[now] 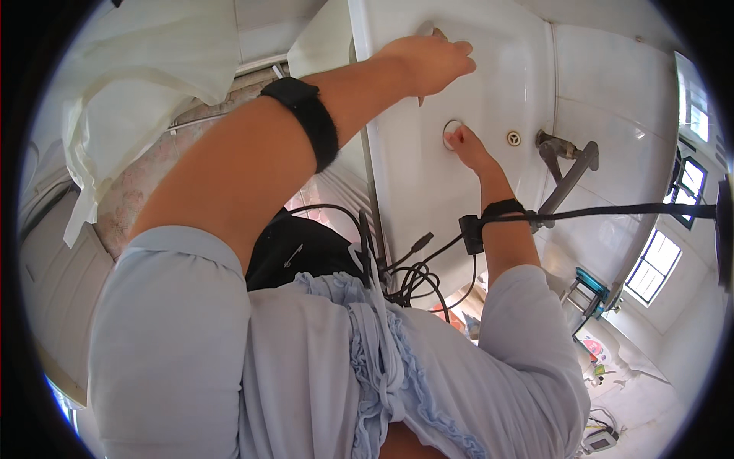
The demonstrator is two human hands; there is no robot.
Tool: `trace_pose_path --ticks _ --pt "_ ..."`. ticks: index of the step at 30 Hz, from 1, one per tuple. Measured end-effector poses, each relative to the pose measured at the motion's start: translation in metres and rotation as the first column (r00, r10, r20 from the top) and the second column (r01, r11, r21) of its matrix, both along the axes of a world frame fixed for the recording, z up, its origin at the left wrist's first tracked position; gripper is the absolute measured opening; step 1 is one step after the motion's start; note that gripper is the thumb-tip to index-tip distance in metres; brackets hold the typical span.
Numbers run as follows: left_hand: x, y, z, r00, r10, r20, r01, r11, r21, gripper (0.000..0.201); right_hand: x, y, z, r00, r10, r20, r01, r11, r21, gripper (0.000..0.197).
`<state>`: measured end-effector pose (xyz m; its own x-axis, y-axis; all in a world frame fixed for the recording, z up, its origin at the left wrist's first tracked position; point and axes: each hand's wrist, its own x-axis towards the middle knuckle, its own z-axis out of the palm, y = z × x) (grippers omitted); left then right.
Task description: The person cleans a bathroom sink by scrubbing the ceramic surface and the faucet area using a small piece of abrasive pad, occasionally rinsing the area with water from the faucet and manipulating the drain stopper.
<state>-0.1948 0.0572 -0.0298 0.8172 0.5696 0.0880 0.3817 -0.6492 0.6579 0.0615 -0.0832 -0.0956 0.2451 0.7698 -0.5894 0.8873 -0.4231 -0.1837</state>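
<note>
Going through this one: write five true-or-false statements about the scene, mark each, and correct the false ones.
1. The right hand is at the round drain ring in the white basin. True.
2. The left hand is gripping the tap. False: it is over the basin, apart from the tap.
3. Each arm wears a black band: the left band and the right band. True.
4. The sleeves are dark red. False: they are pale blue-grey.
5. A black cable crosses the right forearm in the picture. True.
</note>
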Motion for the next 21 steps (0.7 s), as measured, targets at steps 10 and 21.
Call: trace_pose_path --ticks 10,21 --pt "0.001 0.001 0.001 0.999 0.009 0.039 -0.009 1.000 0.008 0.016 0.006 -0.012 0.014 0.993 -0.066 -0.097 0.085 0.975 0.206 0.038" --pt "-0.001 0.001 0.004 1.000 0.015 -0.012 -0.015 1.000 0.001 0.017 -0.019 0.000 0.030 0.991 0.107 0.086 -0.119 0.980 0.158 0.059"
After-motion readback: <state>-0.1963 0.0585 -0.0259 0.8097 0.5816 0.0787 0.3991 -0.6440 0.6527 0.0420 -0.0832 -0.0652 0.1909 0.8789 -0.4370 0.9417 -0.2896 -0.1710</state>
